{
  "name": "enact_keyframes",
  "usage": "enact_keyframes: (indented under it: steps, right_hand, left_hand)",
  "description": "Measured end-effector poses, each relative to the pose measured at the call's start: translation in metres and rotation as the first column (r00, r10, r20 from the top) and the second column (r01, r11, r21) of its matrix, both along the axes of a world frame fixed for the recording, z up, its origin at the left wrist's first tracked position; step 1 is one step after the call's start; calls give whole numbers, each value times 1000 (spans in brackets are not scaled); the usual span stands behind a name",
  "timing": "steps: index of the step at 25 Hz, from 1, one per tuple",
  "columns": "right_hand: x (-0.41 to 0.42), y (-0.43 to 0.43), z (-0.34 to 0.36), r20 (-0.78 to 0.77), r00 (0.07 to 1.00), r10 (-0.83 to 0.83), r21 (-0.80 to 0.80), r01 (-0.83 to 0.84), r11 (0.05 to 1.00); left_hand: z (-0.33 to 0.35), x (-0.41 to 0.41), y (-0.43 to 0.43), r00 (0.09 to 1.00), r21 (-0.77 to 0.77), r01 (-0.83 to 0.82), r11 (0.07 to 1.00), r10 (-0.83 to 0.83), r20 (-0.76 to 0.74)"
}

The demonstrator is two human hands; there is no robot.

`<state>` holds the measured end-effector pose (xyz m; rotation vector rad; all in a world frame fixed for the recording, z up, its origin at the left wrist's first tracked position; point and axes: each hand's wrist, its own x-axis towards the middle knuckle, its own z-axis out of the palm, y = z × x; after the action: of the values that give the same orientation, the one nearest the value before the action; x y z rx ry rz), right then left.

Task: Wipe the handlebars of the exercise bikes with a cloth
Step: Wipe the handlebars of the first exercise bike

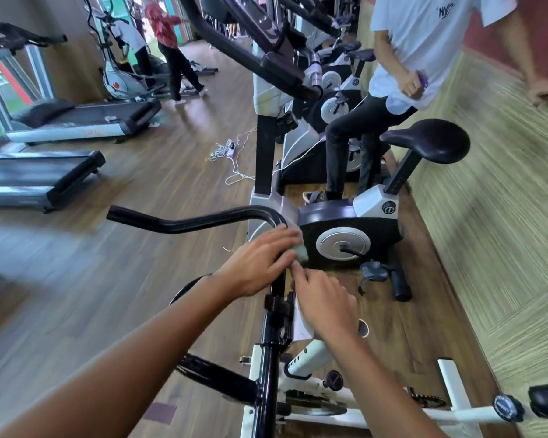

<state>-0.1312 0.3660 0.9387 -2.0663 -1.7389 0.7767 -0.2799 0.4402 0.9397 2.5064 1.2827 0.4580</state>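
Note:
A black curved handlebar point(184, 223) of the white-framed exercise bike point(317, 352) runs left from the black stem point(271, 352) in front of me. My left hand point(260, 263) is wrapped over the handlebar's bend near the stem, gripping a pale green cloth point(301, 252) that peeks out past the fingers. My right hand point(325, 303) sits just below and right of it, fingers curled near the stem; its fingertips touch the cloth's lower edge. The right half of the handlebar is hidden behind my hands.
A second bike point(345, 229) with a black saddle point(431, 143) stands just beyond. A person in a white shirt point(421, 52) is beside it. Treadmills point(38, 175) line the left side. A white cable and power strip point(230, 153) lie on the wooden floor. Other people stand far back.

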Motion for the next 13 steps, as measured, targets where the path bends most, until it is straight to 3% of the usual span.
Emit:
enact_keyframes:
  steps: [4, 8, 11, 13]
  right_hand:
    - [1, -5, 7, 21, 998, 61, -20, -60, 998]
    - [1, -8, 7, -50, 998, -45, 46, 47, 998]
    - [-1, -8, 7, -34, 997, -63, 63, 65, 996]
    - [-2, -6, 6, -33, 997, -68, 76, 71, 995]
  left_hand:
    - [-1, -11, -12, 992, 69, 101, 993, -105, 63]
    - [-4, -19, 4, 986, 89, 154, 984, -147, -78]
    - [-6, -9, 12, 991, 67, 105, 992, -98, -94]
    - [-10, -9, 14, 978, 91, 171, 981, -158, -137]
